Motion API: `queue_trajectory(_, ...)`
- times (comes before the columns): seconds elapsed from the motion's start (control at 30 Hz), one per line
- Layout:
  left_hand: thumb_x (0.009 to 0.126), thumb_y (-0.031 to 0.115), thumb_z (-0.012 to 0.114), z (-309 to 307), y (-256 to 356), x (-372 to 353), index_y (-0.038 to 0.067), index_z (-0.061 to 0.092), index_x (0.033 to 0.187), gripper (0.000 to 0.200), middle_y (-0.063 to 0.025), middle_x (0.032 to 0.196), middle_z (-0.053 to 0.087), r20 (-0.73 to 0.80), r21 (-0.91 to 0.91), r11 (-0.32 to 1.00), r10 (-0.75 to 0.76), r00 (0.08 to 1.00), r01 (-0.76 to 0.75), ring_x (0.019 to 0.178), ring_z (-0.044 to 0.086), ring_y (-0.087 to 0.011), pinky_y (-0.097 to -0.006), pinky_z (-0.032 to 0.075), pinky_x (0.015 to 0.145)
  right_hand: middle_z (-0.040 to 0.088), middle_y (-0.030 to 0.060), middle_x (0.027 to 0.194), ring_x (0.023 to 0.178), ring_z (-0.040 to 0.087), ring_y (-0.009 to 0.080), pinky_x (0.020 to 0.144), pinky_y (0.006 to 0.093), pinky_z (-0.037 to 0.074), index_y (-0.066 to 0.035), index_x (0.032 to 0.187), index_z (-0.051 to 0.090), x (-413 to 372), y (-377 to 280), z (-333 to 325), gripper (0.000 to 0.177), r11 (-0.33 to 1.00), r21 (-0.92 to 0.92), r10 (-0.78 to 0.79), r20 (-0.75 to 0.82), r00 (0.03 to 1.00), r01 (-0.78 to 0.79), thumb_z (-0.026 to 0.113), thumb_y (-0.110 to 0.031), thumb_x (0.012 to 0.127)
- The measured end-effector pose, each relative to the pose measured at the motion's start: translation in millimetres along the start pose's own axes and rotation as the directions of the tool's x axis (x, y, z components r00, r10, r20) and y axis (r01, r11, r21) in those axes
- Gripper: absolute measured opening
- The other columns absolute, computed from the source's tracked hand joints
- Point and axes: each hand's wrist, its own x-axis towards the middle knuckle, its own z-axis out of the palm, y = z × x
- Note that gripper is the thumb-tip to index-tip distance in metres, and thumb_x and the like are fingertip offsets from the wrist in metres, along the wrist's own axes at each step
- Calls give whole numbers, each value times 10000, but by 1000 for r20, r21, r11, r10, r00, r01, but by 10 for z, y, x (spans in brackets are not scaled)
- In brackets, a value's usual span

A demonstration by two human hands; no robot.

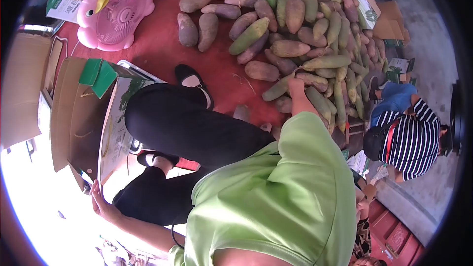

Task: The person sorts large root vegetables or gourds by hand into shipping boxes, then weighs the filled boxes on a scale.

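Note:
My right hand (pixel 296 85) is closed around the upper end of a green radish-like root (pixel 277 90) at the near edge of a large pile; its fingers are partly hidden. Other green and reddish roots (pixel 290 48) lie close around it. On the left, my left hand (pixel 104 206) has its fingers stretched out and holds nothing. Its fingertips are at the lower edge of an open cardboard box (pixel 114 133) with green flaps, and whether they touch it is hard to tell.
A pink fan (pixel 120 12) stands at the upper left on the red floor (pixel 160 44). Several loose roots lie left of the pile. More cartons (pixel 389 19) are at the upper right. A person in a striped shirt (pixel 413 143) is at the right; another person is partly visible below.

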Motion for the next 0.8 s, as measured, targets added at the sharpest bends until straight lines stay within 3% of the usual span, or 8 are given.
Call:
queue_trajectory(0.13, 952, 215, 443, -29, -15, 23, -101, 617, 946, 360, -167, 1057, 605, 36, -4, 1000, 16, 999, -16, 1030, 559, -234, -347, 425, 962, 583, 129, 1133, 993, 569, 236, 856, 371, 462, 14, 1191, 516, -544, -205, -33, 605, 918, 397, 11, -2, 1000, -9, 780, -150, 672)
queue_trajectory(0.33, 907, 111, 474, 94, 120, 30, -80, 644, 935, 257, -134, 1007, 632, -28, 84, 996, -21, 999, 23, 970, 579, -192, -293, 441, 890, 481, 112, 1255, 1105, 501, 273, 882, 413, 466, -61, 1300, 398, -56, 192, 297, 806, 948, 315, -14, -84, 996, 40, 819, -233, 636)
queue_trajectory(0.37, 889, 77, 487, 125, 154, 23, -76, 653, 912, 227, -138, 990, 638, -70, 90, 995, -37, 997, 43, 961, 589, -197, -281, 452, 873, 433, 101, 1289, 1149, 457, 293, 876, 492, 461, -70, 1306, 357, 151, 252, 331, 839, 981, 166, 83, 108, 991, -101, 824, -252, 633)
queue_trajectory(0.4, 875, 51, 491, 101, 154, 31, -75, 655, 909, 210, -142, 986, 639, -51, 137, 991, 11, 999, -4, 951, 598, -208, -282, 459, 877, 478, 114, 1235, 1084, 503, 320, 822, 526, 477, -55, 1277, 357, -244, -83, 141, 829, 858, 437, 264, 75, 962, -269, 833, -222, 618)
queue_trajectory(0.57, 833, 19, 546, 200, 396, -5, -72, 675, 816, 159, -140, 926, 659, -90, 153, 988, -21, 996, 35, 936, 608, -217, -266, 495, 825, 509, 163, 1219, 1014, 562, 279, 854, 370, 495, 24, 1167, 452, -609, -284, 131, 717, 891, 423, 159, 50, 986, -165, 842, -93, 577)
queue_trajectory(0.67, 821, 6, 564, 165, 416, -2, -64, 679, 820, 134, -123, 924, 663, -46, 120, 992, -18, 999, 23, 953, 598, -212, -287, 458, 856, 501, 174, 1218, 1066, 534, 313, 907, 377, 455, 31, 1183, 455, -598, -371, 284, 717, 838, 488, -295, 26, 955, 245, 830, -101, 587)
queue_trajectory(0.73, 821, 5, 566, 105, 318, -2, -56, 681, 823, 131, -117, 915, 663, -52, 42, 999, -30, 998, 32, 965, 591, -211, -296, 434, 876, 499, 192, 1209, 1113, 498, 332, 952, 373, 406, 42, 1213, 448, -905, -722, 137, 720, 679, 5, -732, 94, 675, 734, 806, -112, 608)
queue_trajectory(0.8, 821, 5, 567, 92, 293, -1, -51, 683, 826, 129, -114, 913, 662, -2, -9, 1000, -18, 1000, 18, 965, 590, -208, -296, 434, 874, 496, 201, 1214, 1128, 485, 340, 960, 376, 393, 44, 1229, 437, -1113, -1100, 91, 734, 605, 41, -793, 124, 596, 796, 798, -122, 613)
